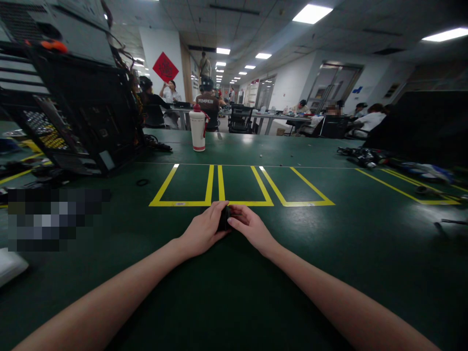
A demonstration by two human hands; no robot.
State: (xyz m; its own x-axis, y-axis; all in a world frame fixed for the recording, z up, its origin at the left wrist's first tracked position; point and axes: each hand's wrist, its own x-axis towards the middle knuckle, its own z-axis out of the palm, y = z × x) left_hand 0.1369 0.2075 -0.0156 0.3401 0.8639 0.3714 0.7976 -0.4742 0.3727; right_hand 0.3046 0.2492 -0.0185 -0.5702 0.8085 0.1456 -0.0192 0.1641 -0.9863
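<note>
A small black object (224, 220) sits between my two hands, just in front of the yellow tape outlines on the green table (234, 292). Its kind is hidden by the fingers. My left hand (206, 226) is wrapped round its left side, thumb low and fingers over the top. From the right, my right hand (250, 225) closes on it with thumb and fingertips. Beyond the hands, yellow tape (243, 203) marks several U-shaped areas on the tabletop.
An opened black computer case (91, 117) stands at the left, with cables beside it. A white bottle (198, 129) with a red lid stands at the back. A black ring (143, 182) lies left of the tape. Cables and parts (365, 158) lie at the right; people sit beyond.
</note>
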